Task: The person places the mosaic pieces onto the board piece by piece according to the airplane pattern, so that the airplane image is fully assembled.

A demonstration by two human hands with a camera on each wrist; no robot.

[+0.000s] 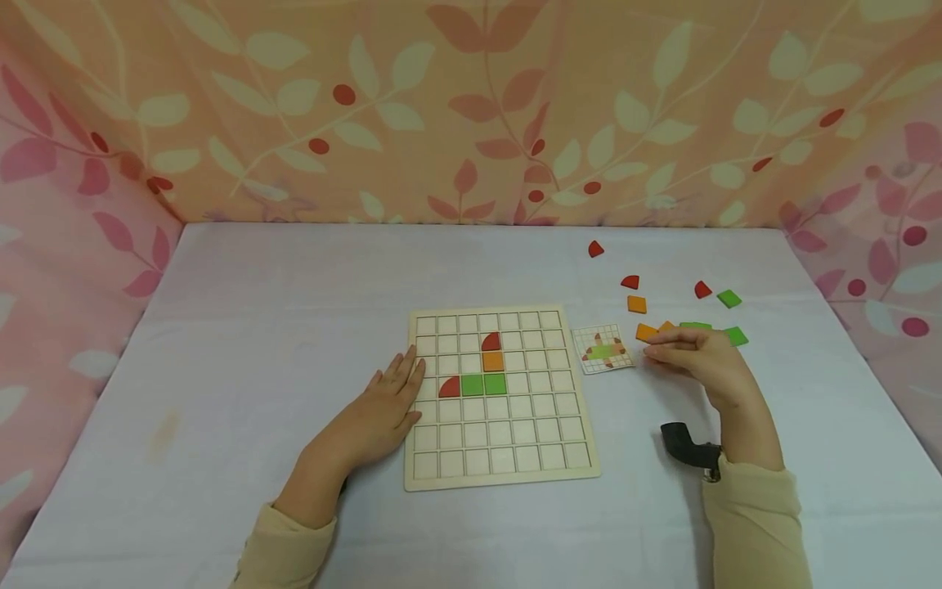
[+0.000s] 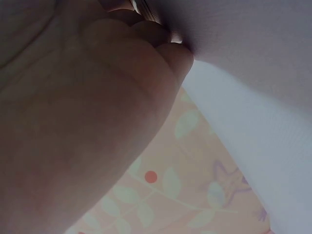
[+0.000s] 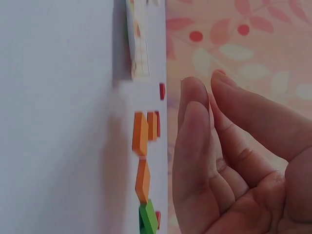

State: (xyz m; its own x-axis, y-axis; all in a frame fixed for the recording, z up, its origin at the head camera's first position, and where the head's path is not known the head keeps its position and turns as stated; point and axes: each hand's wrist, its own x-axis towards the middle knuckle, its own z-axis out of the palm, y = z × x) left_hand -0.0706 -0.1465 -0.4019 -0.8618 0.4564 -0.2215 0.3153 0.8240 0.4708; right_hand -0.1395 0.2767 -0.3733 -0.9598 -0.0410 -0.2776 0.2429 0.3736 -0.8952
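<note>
My left hand [image 1: 383, 413] rests with outstretched fingers on the left edge of a pale wooden grid board [image 1: 503, 478]. The board carries red quarter-round tiles [image 1: 491, 342], an orange square tile [image 1: 492, 361] and green square tiles [image 1: 473, 385]. My right hand [image 1: 699, 360] hovers beside loose orange tiles [image 1: 647, 333], its fingers loosely bent. In the right wrist view, thumb and fingertips stand slightly apart, with nothing visible between them. A small pattern card [image 1: 603, 349] lies between the board and this hand. In the left wrist view, the palm hides most of the board.
Beyond the right hand lie more loose pieces: red quarter-rounds [image 1: 630, 282], an orange square [image 1: 636, 304] and green tiles [image 1: 729, 298]. A white cloth [image 1: 294, 294] covers the table. Leaf-patterned curtains [image 1: 471, 106] border its back and sides. A black wrist mount [image 1: 688, 448] sits at the right wrist.
</note>
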